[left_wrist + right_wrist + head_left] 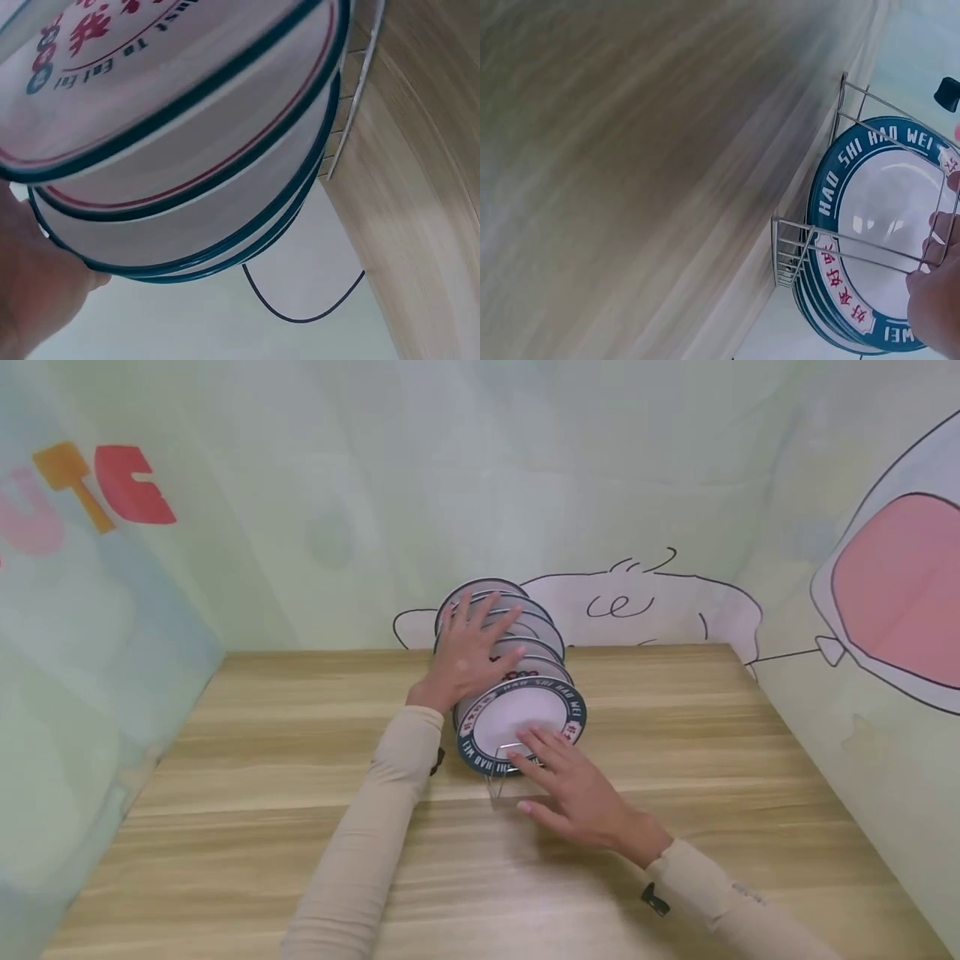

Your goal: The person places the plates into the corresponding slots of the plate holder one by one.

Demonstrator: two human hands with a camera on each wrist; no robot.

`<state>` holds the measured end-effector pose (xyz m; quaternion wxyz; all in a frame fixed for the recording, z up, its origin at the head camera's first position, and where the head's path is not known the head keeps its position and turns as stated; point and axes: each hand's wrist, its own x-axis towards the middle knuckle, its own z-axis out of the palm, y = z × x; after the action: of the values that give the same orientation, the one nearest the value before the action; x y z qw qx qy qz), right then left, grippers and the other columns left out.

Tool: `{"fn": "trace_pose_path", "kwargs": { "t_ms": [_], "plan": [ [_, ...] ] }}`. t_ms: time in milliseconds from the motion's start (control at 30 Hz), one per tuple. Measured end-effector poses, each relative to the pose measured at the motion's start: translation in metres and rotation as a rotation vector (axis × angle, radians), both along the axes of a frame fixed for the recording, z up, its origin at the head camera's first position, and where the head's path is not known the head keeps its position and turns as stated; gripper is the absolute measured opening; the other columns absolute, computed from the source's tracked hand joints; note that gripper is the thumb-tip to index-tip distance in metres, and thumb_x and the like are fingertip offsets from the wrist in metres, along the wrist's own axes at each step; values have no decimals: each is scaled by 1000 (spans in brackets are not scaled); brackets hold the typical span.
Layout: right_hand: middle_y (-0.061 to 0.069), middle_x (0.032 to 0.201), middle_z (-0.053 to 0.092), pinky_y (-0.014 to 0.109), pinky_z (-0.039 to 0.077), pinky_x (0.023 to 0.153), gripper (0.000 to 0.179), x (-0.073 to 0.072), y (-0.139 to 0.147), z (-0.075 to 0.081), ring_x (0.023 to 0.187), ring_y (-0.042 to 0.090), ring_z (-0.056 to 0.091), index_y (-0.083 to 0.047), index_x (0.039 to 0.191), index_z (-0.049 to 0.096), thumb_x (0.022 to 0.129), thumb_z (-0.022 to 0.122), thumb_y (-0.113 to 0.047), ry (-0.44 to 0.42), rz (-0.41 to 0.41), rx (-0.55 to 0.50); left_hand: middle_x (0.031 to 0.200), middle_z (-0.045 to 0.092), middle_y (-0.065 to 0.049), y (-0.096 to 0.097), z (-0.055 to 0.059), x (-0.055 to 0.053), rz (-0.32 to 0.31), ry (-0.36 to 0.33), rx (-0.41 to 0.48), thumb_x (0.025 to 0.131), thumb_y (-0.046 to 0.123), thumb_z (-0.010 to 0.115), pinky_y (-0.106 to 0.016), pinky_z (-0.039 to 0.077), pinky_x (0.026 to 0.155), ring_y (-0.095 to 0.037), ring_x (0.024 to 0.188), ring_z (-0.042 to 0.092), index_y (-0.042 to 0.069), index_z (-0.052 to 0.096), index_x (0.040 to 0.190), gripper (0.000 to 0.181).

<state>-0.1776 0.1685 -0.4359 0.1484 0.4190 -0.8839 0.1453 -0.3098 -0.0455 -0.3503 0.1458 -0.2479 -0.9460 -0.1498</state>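
Observation:
Several round plates stand on edge, one behind another, in a wire rack point(793, 262) on the table. The front plate point(517, 714) has a white centre and a dark teal rim with white lettering. Over the upper edges of the plates behind it, my left hand point(465, 652) lies with its fingers spread. My right hand point(581, 789) is at the front plate's lower right, fingers extended toward its face and beside the rack's front wire. From the left wrist, the plates point(187, 172) show teal rims, and part of the left hand appears at the lower left.
The wood-grain table point(300, 760) reaches back to a pale printed backdrop point(337, 510) with cartoon drawings. More of that printed cloth hangs at the left and right sides. The rack stands near the table's back edge.

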Motion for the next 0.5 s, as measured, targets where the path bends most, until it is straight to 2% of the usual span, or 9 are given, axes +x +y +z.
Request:
{"fn": "trace_pose_path", "kwargs": {
  "t_ms": [100,167,333,500],
  "plan": [
    [10,163,32,48,25,123,62,1,1,-1,153,30,26,-12,150,46,101,46,-49,-48,-22,-14,167,21,-9,-2,4,2,0,-58,62,101,52,39,-63,8,123,-41,155,7,28,35,156,60],
    [9,164,31,48,26,122,61,2,4,-2,153,29,25,-12,150,45,100,50,-46,-64,-33,-18,167,20,-11,-2,7,6,23,-100,131,103,49,36,-63,8,122,-41,156,6,25,37,155,58],
    [8,164,32,50,29,121,61,2,13,-1,153,30,26,-13,150,46,100,51,-47,-64,-31,-16,168,11,-16,7,18,26,116,-194,306,104,46,33,-65,5,122,-43,155,-2,19,36,156,58],
    [8,165,29,51,29,121,63,0,16,0,154,29,24,-15,152,44,100,51,-49,-82,-46,-14,169,1,-19,20,18,44,173,-265,321,103,48,34,-65,2,122,-43,155,-9,18,31,158,63]
  ]
}}
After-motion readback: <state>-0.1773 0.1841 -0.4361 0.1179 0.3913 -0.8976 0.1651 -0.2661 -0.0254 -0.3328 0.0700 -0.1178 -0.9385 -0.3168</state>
